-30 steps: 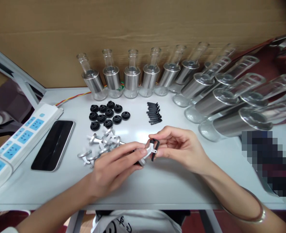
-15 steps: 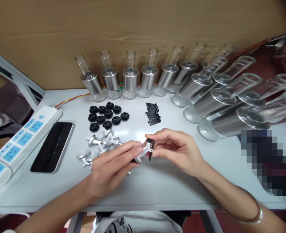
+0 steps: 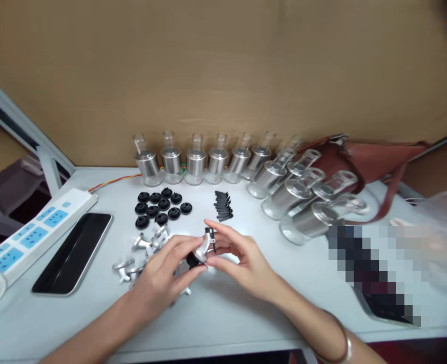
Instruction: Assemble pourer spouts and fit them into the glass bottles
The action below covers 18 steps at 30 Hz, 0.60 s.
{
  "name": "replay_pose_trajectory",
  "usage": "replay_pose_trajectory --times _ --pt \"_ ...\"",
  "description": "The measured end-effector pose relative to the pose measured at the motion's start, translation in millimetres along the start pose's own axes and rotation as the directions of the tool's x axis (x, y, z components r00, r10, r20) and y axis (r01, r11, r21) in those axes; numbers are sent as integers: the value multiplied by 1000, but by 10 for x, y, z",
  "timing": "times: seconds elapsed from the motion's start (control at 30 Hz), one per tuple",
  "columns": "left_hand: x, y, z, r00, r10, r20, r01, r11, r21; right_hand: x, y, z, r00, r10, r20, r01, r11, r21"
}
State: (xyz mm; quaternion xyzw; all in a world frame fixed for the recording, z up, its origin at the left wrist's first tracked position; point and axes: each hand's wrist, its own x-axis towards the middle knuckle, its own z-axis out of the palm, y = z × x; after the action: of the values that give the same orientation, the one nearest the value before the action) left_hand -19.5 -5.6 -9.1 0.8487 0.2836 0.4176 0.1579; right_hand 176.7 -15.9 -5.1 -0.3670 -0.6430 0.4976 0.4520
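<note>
My left hand (image 3: pixel 166 275) and my right hand (image 3: pixel 238 260) meet over the white table (image 3: pixel 246 313), both pinching one small silver fitting (image 3: pixel 201 250) with a black rubber base and a black clip on top. My left fingers grip its lower end, my right fingers its upper end. Just left of my hands lies a heap of silver fittings (image 3: pixel 140 253). Behind them sit several black rubber caps (image 3: pixel 160 205) and a small pile of black clips (image 3: pixel 223 206).
Glass-and-metal bottles (image 3: pixel 195 164) stand in a row at the back and more (image 3: pixel 306 194) to the right. A black phone (image 3: pixel 73 252) and a white power strip (image 3: pixel 37 232) lie at left. A brown bag (image 3: pixel 363 162) and a blurred-out patch are at right.
The camera has tilted up and back, so everything sits lower and smaller in view. My hands have kept hold of the fitting and turned it more upright.
</note>
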Motion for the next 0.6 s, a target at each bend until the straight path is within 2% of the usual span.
replay_pose_trajectory --times 0.17,0.3,0.4,0.53,0.6 --pt "-24 -27 -18 999 42 -17 -42 999 1 -4 -12 52 997 -48 61 48 999 9" --pt "0 6 -34 997 70 -18 -69 997 30 -44 -60 118 997 -4 80 4 1000 3" --pt "67 40 -49 988 155 -18 -152 983 104 -83 -153 151 996 27 81 -22 998 -57" --pt "200 65 -96 954 299 -24 -284 927 243 -109 -280 173 998 -20 56 27 992 -121" --pt "256 84 -132 948 318 13 -310 912 271 -102 -290 173 999 -35 19 37 992 -121"
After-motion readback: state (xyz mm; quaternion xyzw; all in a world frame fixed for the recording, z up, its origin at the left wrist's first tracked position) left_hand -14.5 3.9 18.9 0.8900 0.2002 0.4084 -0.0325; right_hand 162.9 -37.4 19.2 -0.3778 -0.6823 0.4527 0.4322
